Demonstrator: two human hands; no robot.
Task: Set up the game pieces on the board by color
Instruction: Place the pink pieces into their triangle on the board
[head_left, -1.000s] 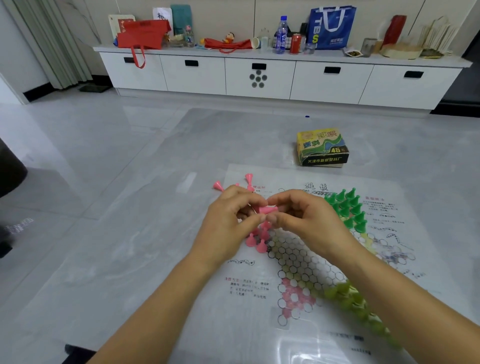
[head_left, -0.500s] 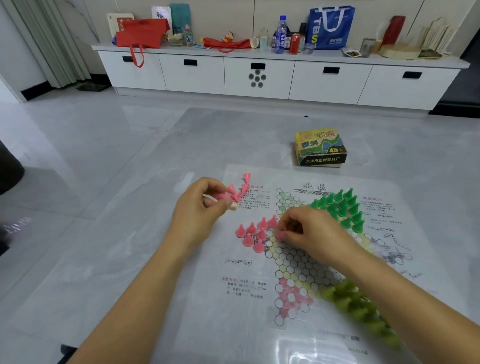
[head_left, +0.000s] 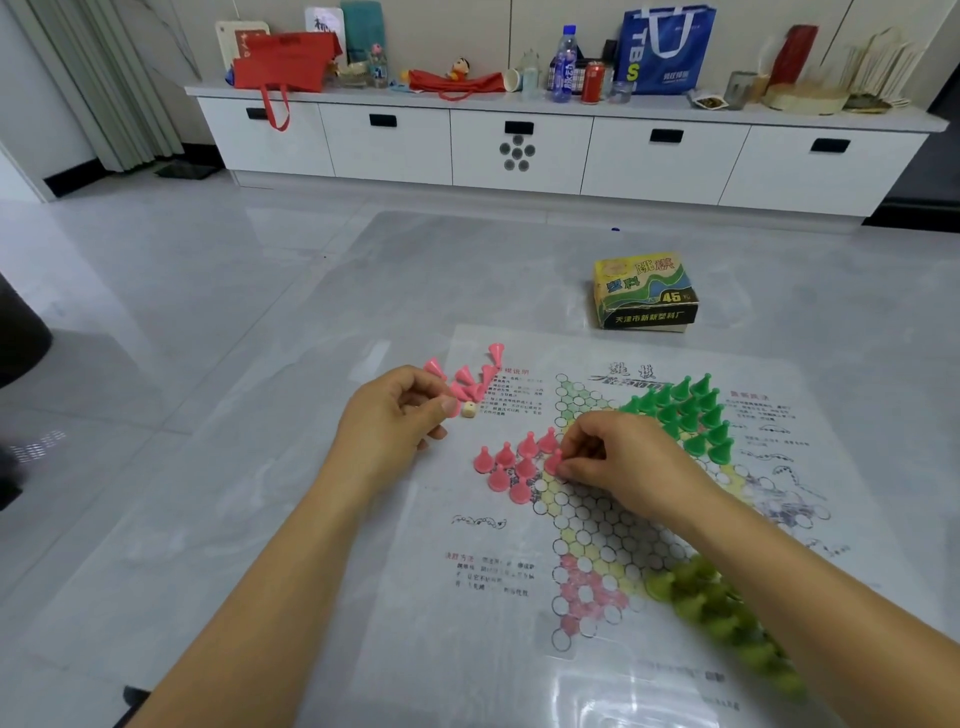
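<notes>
A printed paper board (head_left: 597, 519) lay flat on the grey floor (head_left: 208, 364), its star of hexagon cells facing up. The right hand (head_left: 623, 462) rested on the board's left point, thumb and forefinger pinched on one pink piece (head_left: 554, 461) whose base touched the sheet beside the standing pink pieces (head_left: 511, 467) — a tight cluster, all upright. The left hand (head_left: 395, 421) was curled near the board's upper left edge, fingertips closed around a loose pink piece (head_left: 460, 392) from a small heap of loose pink pieces (head_left: 475, 376) lying tilted on their sides; a pale die (head_left: 468, 410) sat just beside the thumb. Dark green pieces (head_left: 685, 415) stood packed in the upper right point, and yellow-green pieces (head_left: 722, 618) — blurred — filled the lower right point, partly behind the right forearm. The game box (head_left: 644, 293) stood closed beyond the board, well apart from both hands; its contents could not be seen.
</notes>
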